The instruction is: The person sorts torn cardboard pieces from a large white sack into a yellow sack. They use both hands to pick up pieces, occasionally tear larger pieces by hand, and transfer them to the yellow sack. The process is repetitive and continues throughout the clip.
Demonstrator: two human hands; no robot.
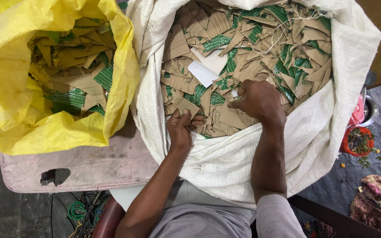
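Note:
A large white woven sack (314, 132) stands open in front of me, filled with several brown and green cardboard scraps (225, 53) and a few white paper pieces (203, 72). My left hand (181, 130) rests at the near edge of the pile, fingers closed on a brown cardboard scrap (186, 105). My right hand (257, 102) is curled into the scraps near the middle, pinching pieces; what it holds is hidden under the fingers.
A yellow plastic sack (9, 101) at the left holds more brown and green scraps. Both sacks sit on a worn pinkish surface (93, 169). A red container (357, 141), metal vessels and a patterned cloth (378, 198) lie on the floor at the right. Green wire coils (76, 210) lie below.

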